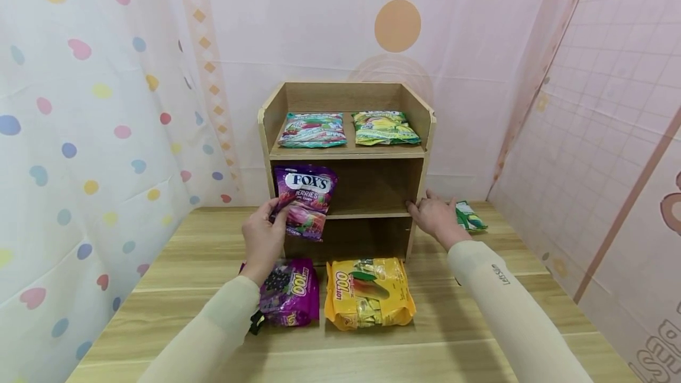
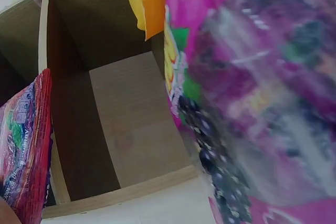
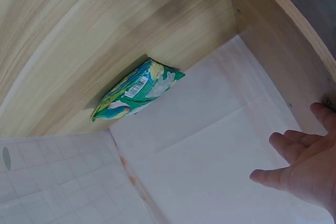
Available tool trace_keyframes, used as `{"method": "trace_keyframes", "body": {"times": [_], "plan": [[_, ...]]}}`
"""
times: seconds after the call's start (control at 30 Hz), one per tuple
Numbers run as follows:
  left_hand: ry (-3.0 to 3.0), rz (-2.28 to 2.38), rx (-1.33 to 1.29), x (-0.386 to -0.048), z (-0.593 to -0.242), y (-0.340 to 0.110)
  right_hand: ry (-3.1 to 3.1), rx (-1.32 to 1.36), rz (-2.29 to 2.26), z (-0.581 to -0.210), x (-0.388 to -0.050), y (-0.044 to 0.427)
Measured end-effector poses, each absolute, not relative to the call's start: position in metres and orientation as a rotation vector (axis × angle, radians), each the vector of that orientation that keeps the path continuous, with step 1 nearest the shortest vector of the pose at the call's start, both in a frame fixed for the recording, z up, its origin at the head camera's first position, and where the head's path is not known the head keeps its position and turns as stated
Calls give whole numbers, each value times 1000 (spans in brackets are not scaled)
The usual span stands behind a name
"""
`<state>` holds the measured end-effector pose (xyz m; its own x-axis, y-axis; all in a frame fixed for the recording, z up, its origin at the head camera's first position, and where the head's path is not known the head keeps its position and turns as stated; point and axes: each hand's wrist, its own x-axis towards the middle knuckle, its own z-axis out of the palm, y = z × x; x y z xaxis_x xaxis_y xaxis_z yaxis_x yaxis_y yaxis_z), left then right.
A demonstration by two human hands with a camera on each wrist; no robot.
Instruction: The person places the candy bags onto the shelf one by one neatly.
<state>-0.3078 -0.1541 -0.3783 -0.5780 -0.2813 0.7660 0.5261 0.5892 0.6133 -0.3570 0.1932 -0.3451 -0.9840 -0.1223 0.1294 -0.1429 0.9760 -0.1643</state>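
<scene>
Curtains (image 1: 319, 28) back a shelf (image 1: 348, 156) holding two candy bags (image 1: 314, 129); left fingers (image 1: 268, 208) pinch a purple bag (image 1: 307, 194), right fingers (image 3: 286, 148) spread.

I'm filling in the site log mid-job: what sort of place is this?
Probably a makeshift tabletop setup, perhaps a mock shop display: patterned cloth hangs on three sides of a wooden table, and candy bags lie on and in front of a small shelf.
</scene>
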Motion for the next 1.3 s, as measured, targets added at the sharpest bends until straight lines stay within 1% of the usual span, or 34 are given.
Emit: {"method": "trace_keyframes", "body": {"times": [0.17, 0.33, 0.67, 0.83, 1.07, 1.3], "plan": [[-1938, -1037, -166, -315, -376, -149, -3010, 203, 256, -346, -358, 193], [-1956, -851, -149, -319, -372, -148, -3006, 215, 258, -346, -357, 193], [-2092, -525, -230, -314, -373, -156, -2992, 214, 289, -345, -356, 193], [-2125, -346, -371, -307, -381, -160, -2991, 223, 288, -347, -356, 194], [-2030, -160, -716, -305, -388, -164, -2991, 247, 235, -349, -356, 194], [-1998, -20, -813, -306, -391, -165, -2981, 236, 299, -348, -356, 194]]}}
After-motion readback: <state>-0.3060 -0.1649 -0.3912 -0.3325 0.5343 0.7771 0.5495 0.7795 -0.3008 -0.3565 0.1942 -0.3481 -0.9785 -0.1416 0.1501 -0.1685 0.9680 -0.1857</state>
